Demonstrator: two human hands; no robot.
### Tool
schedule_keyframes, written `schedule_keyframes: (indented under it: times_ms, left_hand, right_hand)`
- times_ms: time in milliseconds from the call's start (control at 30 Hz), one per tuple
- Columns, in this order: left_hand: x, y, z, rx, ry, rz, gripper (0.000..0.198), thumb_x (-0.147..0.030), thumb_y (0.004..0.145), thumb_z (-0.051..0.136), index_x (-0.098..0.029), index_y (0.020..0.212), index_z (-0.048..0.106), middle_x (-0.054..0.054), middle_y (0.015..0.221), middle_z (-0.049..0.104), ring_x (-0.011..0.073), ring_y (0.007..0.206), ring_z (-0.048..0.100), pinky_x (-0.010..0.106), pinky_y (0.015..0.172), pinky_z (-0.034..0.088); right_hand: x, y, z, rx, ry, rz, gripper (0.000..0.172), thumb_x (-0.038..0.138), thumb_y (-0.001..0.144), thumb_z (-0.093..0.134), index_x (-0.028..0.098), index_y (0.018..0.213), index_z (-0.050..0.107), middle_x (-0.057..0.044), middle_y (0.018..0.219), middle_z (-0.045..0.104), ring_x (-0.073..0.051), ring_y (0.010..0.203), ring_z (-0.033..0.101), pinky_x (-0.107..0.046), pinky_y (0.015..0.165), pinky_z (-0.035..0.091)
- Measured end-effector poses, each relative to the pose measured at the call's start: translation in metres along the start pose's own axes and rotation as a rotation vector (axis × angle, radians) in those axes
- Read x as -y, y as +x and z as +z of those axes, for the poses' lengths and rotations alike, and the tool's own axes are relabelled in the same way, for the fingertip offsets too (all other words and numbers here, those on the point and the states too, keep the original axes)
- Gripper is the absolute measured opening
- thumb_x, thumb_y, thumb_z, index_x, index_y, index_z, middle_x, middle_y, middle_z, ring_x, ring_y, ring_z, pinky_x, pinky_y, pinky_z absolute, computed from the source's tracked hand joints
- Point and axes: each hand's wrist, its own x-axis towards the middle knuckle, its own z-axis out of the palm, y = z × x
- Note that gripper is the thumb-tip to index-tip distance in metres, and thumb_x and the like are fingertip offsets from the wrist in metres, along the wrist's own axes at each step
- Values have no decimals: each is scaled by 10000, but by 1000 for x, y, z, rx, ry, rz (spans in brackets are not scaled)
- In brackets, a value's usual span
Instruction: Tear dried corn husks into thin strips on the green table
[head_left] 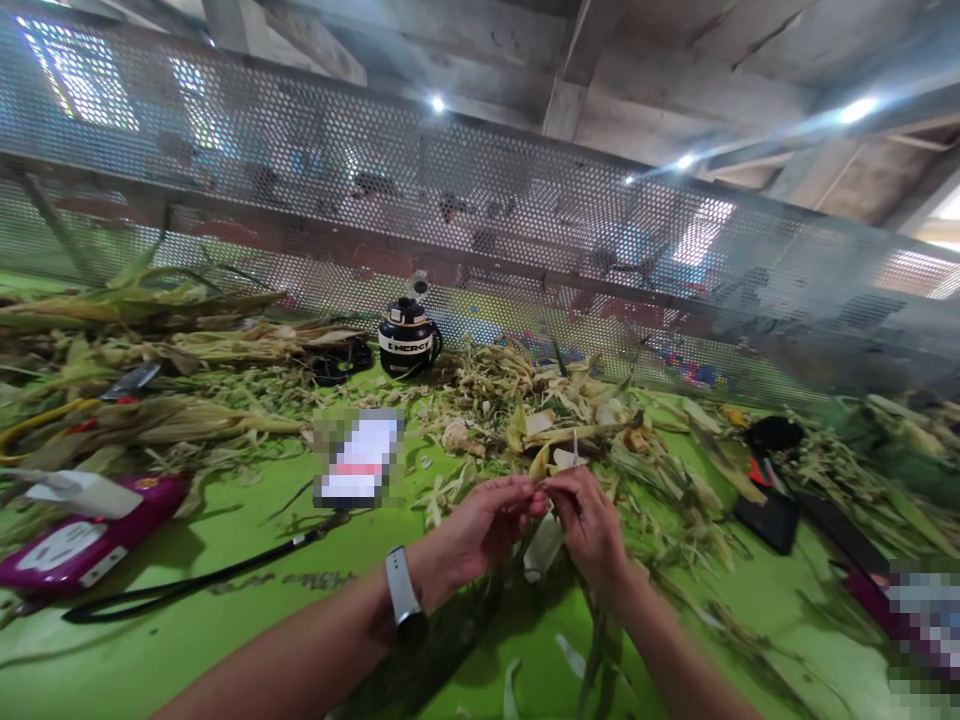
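Note:
Both of my hands meet over the green table (225, 560), fingertips together. My left hand (484, 525), with a white watch (403, 598) on the wrist, pinches a pale husk strip (544, 545) from the left. My right hand (592, 525) pinches the same strip from the right, and its lower end hangs below my fingers. A heap of dry corn husks (570, 420) lies just beyond my hands.
A black "ENERGY" mug (409, 340) stands at the back by the perforated metal screen (480, 220). Corn stalks (150, 330) pile up at far left. A purple device (82, 545) with a black lanyard lies at left, and black tools (769, 500) at right.

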Motion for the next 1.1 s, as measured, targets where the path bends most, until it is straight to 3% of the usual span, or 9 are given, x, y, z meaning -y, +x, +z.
schedule_keyframes:
  times_ms: [233, 400, 567, 667, 767, 900, 1100]
  left_hand:
    - [8, 2, -4, -56, 75, 73, 80, -149, 704, 707, -100, 739, 655, 33, 648, 663, 82, 575, 611, 147, 529, 466]
    - [7, 2, -9, -51, 309, 201, 257, -296, 614, 787, -116, 744, 657, 34, 650, 675, 102, 563, 612, 183, 542, 453]
    - [4, 1, -4, -48, 574, 329, 289, -402, 659, 728, -127, 673, 640, 8, 564, 629, 93, 506, 546, 203, 517, 419]
    - [5, 0, -3, -35, 632, 363, 295, -421, 672, 709, -140, 669, 619, -6, 559, 613, 93, 503, 534, 203, 502, 403]
    - [7, 0, -3, -13, 663, 365, 305, -430, 677, 701, -142, 667, 602, -14, 558, 596, 89, 498, 523, 201, 496, 398]
    - [8, 1, -6, -11, 689, 364, 310, -433, 672, 705, -143, 716, 603, -5, 627, 607, 101, 546, 553, 214, 527, 425]
    - [7, 6, -11, 29, 781, 415, 259, -391, 709, 678, -149, 745, 592, -8, 630, 588, 101, 554, 541, 217, 529, 431]
  right_hand:
    - [8, 0, 6, -1, -104, 78, 93, 211, 905, 446, 208, 867, 531, -29, 759, 588, -156, 682, 586, -264, 629, 469]
    - [9, 0, 6, 30, -46, 141, 91, 228, 904, 454, 197, 849, 520, -21, 750, 593, -138, 644, 585, -244, 596, 467]
    - [9, -3, 10, -26, 42, 225, 49, 244, 864, 516, 198, 852, 505, -4, 716, 577, -123, 596, 573, -235, 559, 473]
    - [10, -3, 11, -55, 157, 309, 175, 253, 849, 529, 195, 1001, 465, 4, 724, 574, -124, 583, 584, -239, 545, 490]
    - [10, -2, 9, 70, 266, 339, 232, 239, 885, 451, 192, 1110, 422, -20, 781, 601, -137, 638, 625, -260, 587, 520]
    - [7, -3, 8, 163, 277, 370, 225, 244, 905, 408, 200, 1125, 411, -49, 852, 631, -154, 680, 653, -292, 633, 534]
    - [3, -2, 10, 122, 173, 347, 243, 232, 867, 445, 208, 1107, 417, -31, 793, 634, -171, 667, 637, -304, 627, 508]
